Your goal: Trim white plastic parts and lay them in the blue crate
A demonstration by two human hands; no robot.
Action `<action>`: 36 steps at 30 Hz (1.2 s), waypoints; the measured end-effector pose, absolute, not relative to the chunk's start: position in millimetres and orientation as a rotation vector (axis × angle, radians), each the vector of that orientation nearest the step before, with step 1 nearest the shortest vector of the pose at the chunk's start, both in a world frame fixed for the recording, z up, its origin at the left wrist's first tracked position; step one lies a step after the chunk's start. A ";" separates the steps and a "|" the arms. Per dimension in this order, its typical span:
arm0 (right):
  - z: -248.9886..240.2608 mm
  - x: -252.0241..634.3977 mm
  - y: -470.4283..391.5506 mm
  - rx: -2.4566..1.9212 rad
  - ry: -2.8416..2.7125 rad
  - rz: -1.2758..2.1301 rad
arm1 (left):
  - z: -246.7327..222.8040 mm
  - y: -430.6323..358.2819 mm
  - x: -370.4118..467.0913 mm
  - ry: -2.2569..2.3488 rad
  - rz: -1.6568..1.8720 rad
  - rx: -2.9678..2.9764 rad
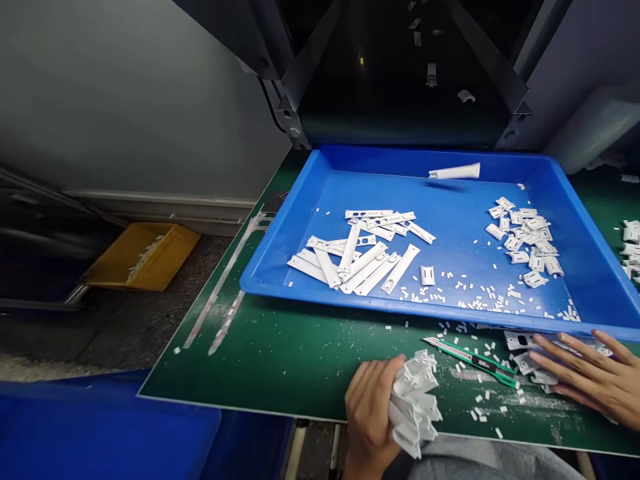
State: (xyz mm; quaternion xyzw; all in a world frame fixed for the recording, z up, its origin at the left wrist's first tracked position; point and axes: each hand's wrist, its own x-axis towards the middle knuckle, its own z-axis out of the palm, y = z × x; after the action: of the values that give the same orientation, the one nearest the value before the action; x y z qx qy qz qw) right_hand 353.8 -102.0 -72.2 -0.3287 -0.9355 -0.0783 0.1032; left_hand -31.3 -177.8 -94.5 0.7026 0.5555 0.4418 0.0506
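My left hand (pixel 373 413) is wrapped round a bunch of white plastic parts (pixel 415 403) at the table's front edge. At the right, my right hand (pixel 595 377) lies with its fingers spread over more white parts (pixel 523 341) on the green table, just in front of the tray. Between the hands rests a green utility knife (pixel 475 361), its blade pointing left. The blue tray (pixel 330 301) holds long white strips (pixel 360 257) at its left and a heap of small white pieces (pixel 535 237) at its right. One white part (pixel 455 172) is near the tray's back wall.
Behind the tray a dark conveyor (pixel 400 100) carries a few white parts. Small white scraps are strewn over the tray's front and the green table (pixel 300 360). A yellow bin (pixel 145 257) stands low at the left, and a blue bin (pixel 110 433) sits below the table.
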 end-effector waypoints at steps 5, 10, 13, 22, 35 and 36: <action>-67.5 344.1 -102.4 -1.003 -2.867 -0.529 | -94.8 -175.8 -34.3 1.652 1.377 2.149; -54.3 342.8 -102.5 -0.881 -2.793 -0.494 | -102.2 -175.2 -36.8 1.610 1.409 2.168; -44.7 346.2 -106.9 -0.706 -2.805 -0.507 | -105.7 -176.0 -36.5 1.618 1.412 2.092; -33.8 336.6 -110.9 -0.633 -3.069 -0.447 | -102.8 -176.7 -40.1 1.623 1.305 2.185; -20.3 177.2 128.2 -0.891 -2.846 0.310 | -86.3 -171.3 -26.1 1.698 1.401 2.164; -30.5 159.5 144.3 -0.940 -2.823 0.411 | -86.8 -171.7 -25.5 1.713 1.409 2.155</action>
State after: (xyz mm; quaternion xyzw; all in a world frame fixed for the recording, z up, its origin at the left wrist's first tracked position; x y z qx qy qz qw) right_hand 159.5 144.3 -30.5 -0.3123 -0.9376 0.1366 0.0690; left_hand -25.5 -171.7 -86.8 0.6966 0.5538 0.4554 0.0247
